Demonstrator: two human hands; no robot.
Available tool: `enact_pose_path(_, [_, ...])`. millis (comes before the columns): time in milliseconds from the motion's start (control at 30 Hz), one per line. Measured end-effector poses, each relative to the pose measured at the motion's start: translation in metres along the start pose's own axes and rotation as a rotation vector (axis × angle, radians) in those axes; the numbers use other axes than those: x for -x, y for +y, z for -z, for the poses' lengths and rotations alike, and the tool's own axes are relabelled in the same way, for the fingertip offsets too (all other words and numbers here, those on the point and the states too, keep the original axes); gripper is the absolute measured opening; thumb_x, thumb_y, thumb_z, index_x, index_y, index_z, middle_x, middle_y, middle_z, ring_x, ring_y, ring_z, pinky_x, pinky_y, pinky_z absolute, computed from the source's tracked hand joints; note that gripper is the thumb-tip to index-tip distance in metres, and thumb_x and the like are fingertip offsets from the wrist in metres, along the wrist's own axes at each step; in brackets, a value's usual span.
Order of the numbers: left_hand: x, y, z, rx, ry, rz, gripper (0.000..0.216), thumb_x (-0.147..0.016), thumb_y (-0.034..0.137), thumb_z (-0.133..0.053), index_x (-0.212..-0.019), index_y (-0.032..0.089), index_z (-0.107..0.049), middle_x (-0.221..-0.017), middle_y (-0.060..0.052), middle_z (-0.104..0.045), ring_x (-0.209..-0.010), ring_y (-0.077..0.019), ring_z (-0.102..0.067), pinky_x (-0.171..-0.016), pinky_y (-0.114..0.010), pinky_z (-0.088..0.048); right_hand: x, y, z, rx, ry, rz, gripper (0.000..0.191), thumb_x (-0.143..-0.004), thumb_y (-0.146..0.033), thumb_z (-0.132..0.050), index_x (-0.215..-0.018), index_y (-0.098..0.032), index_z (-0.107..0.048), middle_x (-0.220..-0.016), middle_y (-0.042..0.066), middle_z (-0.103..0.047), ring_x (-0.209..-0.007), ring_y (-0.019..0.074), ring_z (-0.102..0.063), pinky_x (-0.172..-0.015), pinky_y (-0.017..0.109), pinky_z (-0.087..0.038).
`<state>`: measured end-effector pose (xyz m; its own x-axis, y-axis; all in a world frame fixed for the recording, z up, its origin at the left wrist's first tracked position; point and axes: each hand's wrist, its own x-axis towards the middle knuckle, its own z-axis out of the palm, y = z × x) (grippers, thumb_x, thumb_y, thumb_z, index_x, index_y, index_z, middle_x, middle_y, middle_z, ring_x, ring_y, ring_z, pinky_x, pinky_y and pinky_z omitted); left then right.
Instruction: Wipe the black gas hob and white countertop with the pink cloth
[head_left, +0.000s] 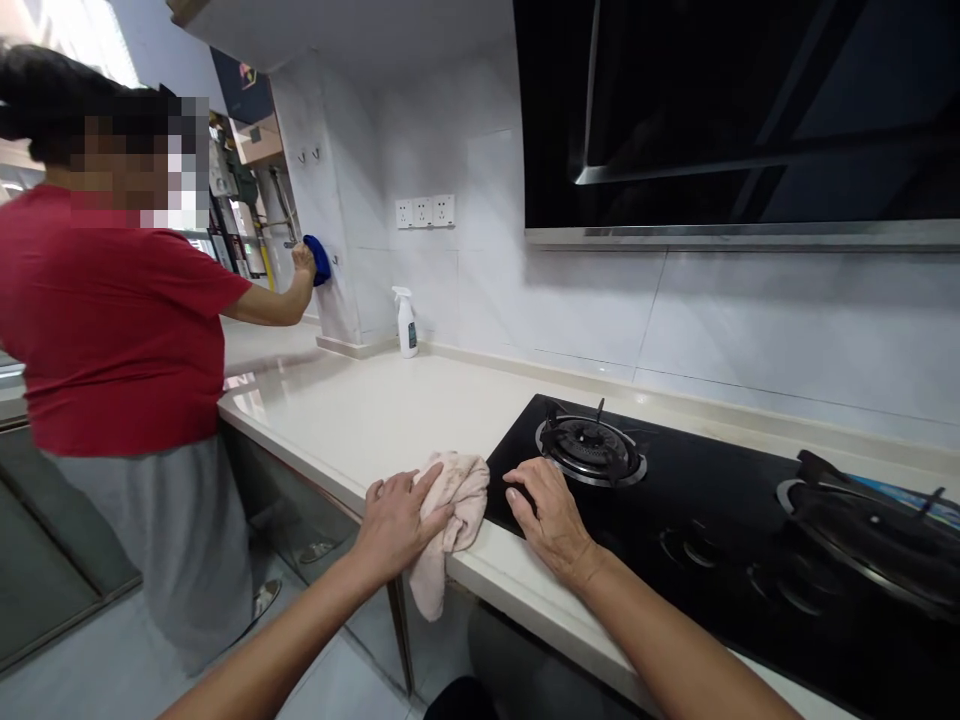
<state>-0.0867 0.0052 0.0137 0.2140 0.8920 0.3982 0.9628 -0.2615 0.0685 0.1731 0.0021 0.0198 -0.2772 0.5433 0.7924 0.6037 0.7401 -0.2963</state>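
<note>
A crumpled pale pink cleaning cloth (459,500) lies at the front edge of the white counter, with one end hanging down over the side. My left hand (399,525) grips its left part, thumb and forefinger round the folds and the other fingers towards the counter edge. Just right of the cloth, my right hand (551,515) is over the front left corner of the black gas stove (517,440). Its fingers are bent and apart, and nothing is in them. Whether this hand touches the glass I cannot tell.
Two burners, the left burner (591,445) and the right burner (874,520), sit under a black range hood (735,120). A white spray bottle (406,322) stands by the wall. On the left, a person in a red shirt (127,330) holds a blue cloth (318,260) against the wall corner.
</note>
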Motion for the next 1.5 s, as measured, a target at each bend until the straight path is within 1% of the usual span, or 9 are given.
enact_pose_path(167, [0.021, 0.026, -0.012, 0.023, 0.116, -0.033, 0.060, -0.100, 0.049, -0.050, -0.155, 0.025, -0.047, -0.129, -0.016, -0.064, -0.126, -0.0344, -0.055, -0.108, -0.051, -0.041, -0.007, 0.005, 0.000, 0.004, 0.087, 0.006, 0.023, -0.104, -0.029, -0.041, -0.103, -0.022, -0.063, -0.099, 0.006, -0.062, -0.096, 0.0211, -0.053, -0.089, 0.040, -0.041])
enact_pose_path(467, [0.056, 0.126, -0.029, 0.157, 0.169, -0.173, 0.073, -0.093, 0.055, -0.060, -0.158, 0.024, -0.043, -0.125, -0.018, -0.057, -0.115, -0.0379, -0.051, -0.105, -0.061, -0.039, -0.012, 0.004, 0.017, 0.008, 0.027, 0.035, 0.029, -0.104, -0.030, -0.041, -0.088, -0.022, -0.064, -0.090, 0.004, -0.061, -0.089, 0.0186, -0.054, -0.086, 0.037, -0.041])
enact_pose_path(600, [0.061, 0.140, -0.034, 0.214, 0.196, -0.173, 0.073, -0.092, 0.057, -0.061, -0.157, 0.027, -0.043, -0.124, -0.017, -0.057, -0.114, -0.0379, -0.053, -0.105, -0.064, -0.038, -0.012, -0.005, 0.037, 0.006, 0.029, -0.024, 0.037, -0.107, -0.034, -0.037, -0.087, -0.022, -0.065, -0.090, 0.004, -0.062, -0.090, 0.0180, -0.056, -0.085, 0.035, -0.045])
enact_pose_path(733, [0.062, 0.128, -0.040, 0.329, 0.217, -0.242, 0.079, -0.092, 0.062, -0.060, -0.158, 0.024, -0.038, -0.130, -0.018, -0.058, -0.120, -0.0384, -0.054, -0.108, -0.064, -0.038, 0.010, -0.037, 0.037, 0.020, -0.032, -0.066, 0.034, -0.109, -0.036, -0.036, -0.101, -0.025, -0.068, -0.101, 0.004, -0.066, -0.096, 0.0172, -0.060, -0.086, 0.034, -0.048])
enact_pose_path(833, [0.066, 0.112, -0.045, 0.405, 0.217, -0.282, 0.075, -0.093, 0.049, -0.060, -0.158, 0.021, -0.035, -0.143, -0.019, -0.055, -0.134, -0.0373, -0.050, -0.116, -0.063, -0.033, 0.035, -0.058, 0.021, 0.159, -0.138, -0.079, 0.028, -0.106, -0.037, -0.044, -0.125, -0.029, -0.064, -0.116, 0.005, -0.067, -0.110, 0.0225, -0.058, -0.099, 0.043, -0.044])
enact_pose_path(933, [0.074, 0.086, -0.049, 0.371, 0.219, -0.222, 0.076, -0.088, 0.038, -0.064, -0.157, 0.024, -0.036, -0.158, -0.017, -0.046, -0.148, -0.0385, -0.038, -0.120, -0.065, -0.023, 0.050, -0.067, 0.006, 0.315, -0.203, -0.085, 0.043, -0.102, -0.039, -0.052, -0.143, -0.026, -0.051, -0.133, 0.011, -0.062, -0.125, 0.0292, -0.052, -0.112, 0.053, -0.034])
enact_pose_path(1100, [0.083, 0.023, -0.053, 0.290, 0.331, -0.039, 0.066, -0.089, 0.041, -0.063, -0.150, 0.024, -0.046, -0.157, -0.017, -0.049, -0.149, -0.0367, -0.040, -0.120, -0.062, -0.022, 0.042, -0.081, -0.012, 0.480, -0.320, -0.075, 0.045, -0.094, -0.052, -0.063, -0.127, -0.021, -0.060, -0.136, 0.016, -0.060, -0.131, 0.0358, -0.048, -0.113, 0.059, -0.031])
enact_pose_path(1233, [0.072, -0.014, -0.055, 0.308, 0.391, -0.015, 0.042, -0.099, 0.036, -0.045, -0.139, 0.028, -0.056, -0.152, -0.012, -0.057, -0.145, -0.0308, -0.047, -0.120, -0.058, -0.025, 0.020, -0.095, -0.042, 0.547, -0.363, 0.001, 0.031, -0.091, -0.037, -0.064, -0.114, -0.016, -0.064, -0.120, 0.017, -0.065, -0.118, 0.0340, -0.053, -0.110, 0.057, -0.033])
enact_pose_path(1500, [0.043, -0.030, -0.074, 0.456, 0.453, 0.048, 0.044, -0.103, 0.042, -0.035, -0.131, 0.024, -0.063, -0.140, -0.011, -0.066, -0.141, -0.0290, -0.051, -0.116, -0.054, -0.033, -0.021, -0.092, -0.087, 0.504, -0.386, 0.027, 0.026, -0.095, -0.035, -0.057, -0.109, -0.015, -0.066, -0.109, 0.012, -0.069, -0.110, 0.0280, -0.054, -0.104, 0.048, -0.036])
